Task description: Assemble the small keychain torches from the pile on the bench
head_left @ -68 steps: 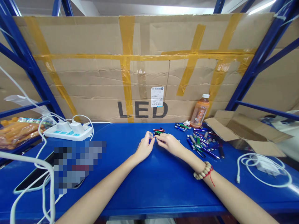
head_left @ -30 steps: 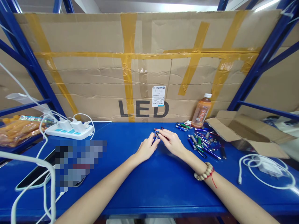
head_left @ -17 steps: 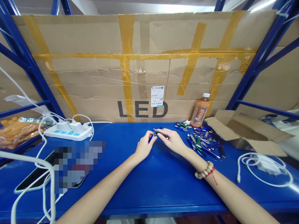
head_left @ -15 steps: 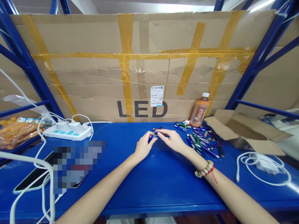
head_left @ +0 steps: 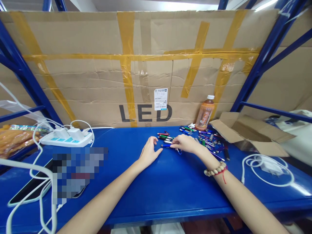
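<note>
On the blue shelf top (head_left: 156, 188), my left hand (head_left: 149, 152) rests with its fingers loosely spread and nothing in them. My right hand (head_left: 186, 143), with a bead bracelet at the wrist, pinches a small blue pen-shaped flashlight (head_left: 166, 146) by its end, low over the surface. Just behind it lies a short row of a few similar small flashlights (head_left: 165, 137) in red, green and black. A larger loose pile of these coloured flashlights (head_left: 211, 142) lies to the right of my right hand.
An orange drink bottle (head_left: 205, 113) stands at the back by an open cardboard box (head_left: 251, 135). A coiled white cable with charger (head_left: 266, 167) lies right. At the left are a white power strip (head_left: 65, 138), cables and a phone (head_left: 26, 190). Taped cardboard marked LED forms the back wall.
Both hands held one small flashlight together before. Now my left hand has let go and opened, and my right hand has brought the blue flashlight down by the row.
</note>
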### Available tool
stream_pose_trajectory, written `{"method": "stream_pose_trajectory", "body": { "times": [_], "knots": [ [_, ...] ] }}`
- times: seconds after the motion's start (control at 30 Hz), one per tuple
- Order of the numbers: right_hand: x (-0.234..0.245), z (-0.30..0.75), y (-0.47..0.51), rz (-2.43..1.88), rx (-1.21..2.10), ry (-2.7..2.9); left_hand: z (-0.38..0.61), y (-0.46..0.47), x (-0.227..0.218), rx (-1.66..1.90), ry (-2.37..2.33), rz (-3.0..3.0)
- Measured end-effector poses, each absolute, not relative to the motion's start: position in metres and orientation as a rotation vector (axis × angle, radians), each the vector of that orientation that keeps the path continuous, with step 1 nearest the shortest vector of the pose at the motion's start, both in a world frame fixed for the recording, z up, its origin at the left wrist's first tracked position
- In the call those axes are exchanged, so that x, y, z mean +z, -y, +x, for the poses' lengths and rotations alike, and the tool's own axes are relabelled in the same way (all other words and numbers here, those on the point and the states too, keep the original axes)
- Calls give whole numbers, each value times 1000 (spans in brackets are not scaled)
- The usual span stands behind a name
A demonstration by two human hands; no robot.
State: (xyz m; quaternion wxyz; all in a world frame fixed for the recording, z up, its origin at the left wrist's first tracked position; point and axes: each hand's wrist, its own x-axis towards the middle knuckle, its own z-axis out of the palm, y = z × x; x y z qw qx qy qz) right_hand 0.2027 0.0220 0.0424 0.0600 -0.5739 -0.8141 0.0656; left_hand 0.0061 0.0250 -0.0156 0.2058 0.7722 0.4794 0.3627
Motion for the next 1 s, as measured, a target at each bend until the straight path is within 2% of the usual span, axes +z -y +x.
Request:
{"method": "stream_pose_trajectory", "body": {
  "times": [0.17, 0.47, 0.73, 0.9, 1.0],
  "knots": [
    [44, 203, -22, -1939, -57, 2314, 6, -25, -15, 1011, -1344, 2182],
    [61, 216, -16, -1973, -57, 2215, 6, -18, -6, 804, -1316, 2452],
    [70, 218, -8, -2071, 235, 2385, 9, -15, -8, 512, -1283, 2571],
    [66, 218, -8, -2188, 586, 2256, 10, -14, -7, 559, -1285, 2590],
    [59, 223, -12, -2151, 682, 2207, 9, -15, -5, 637, -1247, 2636]
  ]
}}
